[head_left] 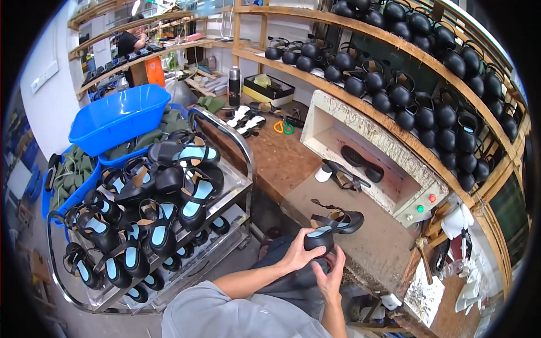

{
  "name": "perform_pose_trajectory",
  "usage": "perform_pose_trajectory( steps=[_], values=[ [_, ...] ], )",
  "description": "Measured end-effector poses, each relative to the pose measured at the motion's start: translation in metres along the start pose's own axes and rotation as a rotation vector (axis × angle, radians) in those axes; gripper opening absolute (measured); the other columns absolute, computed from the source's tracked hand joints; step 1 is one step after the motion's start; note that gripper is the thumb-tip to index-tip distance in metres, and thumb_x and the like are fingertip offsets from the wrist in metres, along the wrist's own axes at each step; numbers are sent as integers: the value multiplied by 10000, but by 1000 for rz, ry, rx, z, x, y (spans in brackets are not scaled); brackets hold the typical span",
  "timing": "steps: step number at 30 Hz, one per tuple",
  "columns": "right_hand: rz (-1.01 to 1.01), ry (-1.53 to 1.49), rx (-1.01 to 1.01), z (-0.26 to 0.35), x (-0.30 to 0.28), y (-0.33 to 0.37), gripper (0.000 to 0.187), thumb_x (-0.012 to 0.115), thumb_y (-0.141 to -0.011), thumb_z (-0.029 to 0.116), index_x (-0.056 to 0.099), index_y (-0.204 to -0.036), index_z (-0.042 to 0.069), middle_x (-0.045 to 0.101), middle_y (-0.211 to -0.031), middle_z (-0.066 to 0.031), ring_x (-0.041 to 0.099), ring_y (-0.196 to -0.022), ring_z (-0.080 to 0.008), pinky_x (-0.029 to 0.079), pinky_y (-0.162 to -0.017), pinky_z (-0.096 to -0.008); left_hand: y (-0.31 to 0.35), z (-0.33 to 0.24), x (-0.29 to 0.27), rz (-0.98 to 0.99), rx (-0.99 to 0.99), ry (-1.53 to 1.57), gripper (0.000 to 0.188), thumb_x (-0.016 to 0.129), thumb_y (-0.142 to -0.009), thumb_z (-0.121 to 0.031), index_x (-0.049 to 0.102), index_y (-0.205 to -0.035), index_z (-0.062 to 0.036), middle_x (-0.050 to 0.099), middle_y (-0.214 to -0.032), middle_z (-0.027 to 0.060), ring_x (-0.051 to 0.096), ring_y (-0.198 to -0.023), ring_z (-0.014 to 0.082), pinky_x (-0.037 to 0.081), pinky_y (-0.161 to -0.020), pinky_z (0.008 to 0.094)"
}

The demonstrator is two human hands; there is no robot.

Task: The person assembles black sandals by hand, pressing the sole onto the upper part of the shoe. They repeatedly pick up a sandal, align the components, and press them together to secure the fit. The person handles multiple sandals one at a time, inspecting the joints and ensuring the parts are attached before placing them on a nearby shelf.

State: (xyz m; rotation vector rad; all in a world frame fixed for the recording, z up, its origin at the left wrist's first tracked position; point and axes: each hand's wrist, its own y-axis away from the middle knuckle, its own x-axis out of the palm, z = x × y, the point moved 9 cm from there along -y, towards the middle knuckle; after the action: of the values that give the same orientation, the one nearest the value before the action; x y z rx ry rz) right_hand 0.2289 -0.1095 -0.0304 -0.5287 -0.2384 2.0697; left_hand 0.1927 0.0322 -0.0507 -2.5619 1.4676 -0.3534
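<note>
Two bare hands meet at one black shoe (318,243), held over our lap beside the near edge of a brown tabletop (375,248).

On the far left, a metal trolley (251,160) carries many blue-padded shoes (191,213). Moving right, our left hand (297,252) has the firmer grip: its thumb lies across the shoe's rounded end and its fingers curl round the far left side, with no gap that we can see. To handle it well, we judge, this hand should bear the weight and press on the rounded wall rather than on the light-blue pad (319,231), leaving the thin straps (323,219) free so that none is pinched.

Next, our right hand (331,273) is half spread, its thumb standing away from its fingers. The fingertips are close at the shoe's right side; whether they touch it, we cannot tell. We would use this hand as support from below and turn the shoe in small moves, since so smooth a surface could slip or scuff.

As for its looks, the near, left end is plump, dark and smooth, with the pale pad lying inside. Farther right, a dark part with straps (352,222) sits over the tabletop; we cannot tell whether it belongs to this shoe or to a second one behind. Beyond it stands a stained white box (372,127).
</note>
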Motion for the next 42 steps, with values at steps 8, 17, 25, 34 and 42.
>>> perform_pose_trajectory(
  steps=[8,17,25,34,42],
  values=[
    [-124,520,87,-60,-94,-32,440,682,-804,177,553,-1165,-39,581,-1065,-187,597,-933,-270,482,-835,-356,-32,-33,-61,-329,199,-334,692,795,-709,-313,433,-1209,1,535,-1099,183,546,-1014,276,433,-894,373],
    [-354,644,99,-85,-105,-59,251,641,-823,249,646,-941,28,621,-814,-99,610,-742,-254,485,-690,-357,-68,-104,-87,-523,322,-271,676,790,-719,-284,433,-1223,-10,574,-1059,168,566,-960,222,455,-863,348],
    [-373,926,-194,-86,-90,-55,144,613,-803,195,636,-888,81,574,-800,-120,560,-712,-306,459,-619,-404,-184,-248,-136,-605,671,-58,659,731,-768,-219,365,-1262,18,500,-1122,132,538,-987,203,450,-881,331],
    [176,1142,423,-88,-71,-55,616,553,-861,376,313,-1314,35,360,-1278,-109,373,-1130,-265,287,-986,-336,-482,-474,-174,-734,728,-525,893,762,-627,-459,396,-1286,19,527,-1199,245,534,-1099,338,416,-942,407],
    [-269,997,77,-72,-86,-99,161,588,-755,154,600,-884,59,561,-843,-135,548,-762,-327,444,-621,-418,-631,-493,-136,-821,842,-1094,743,629,-808,-475,433,-1275,67,559,-1179,208,531,-1107,303,419,-943,405]
  ],
)
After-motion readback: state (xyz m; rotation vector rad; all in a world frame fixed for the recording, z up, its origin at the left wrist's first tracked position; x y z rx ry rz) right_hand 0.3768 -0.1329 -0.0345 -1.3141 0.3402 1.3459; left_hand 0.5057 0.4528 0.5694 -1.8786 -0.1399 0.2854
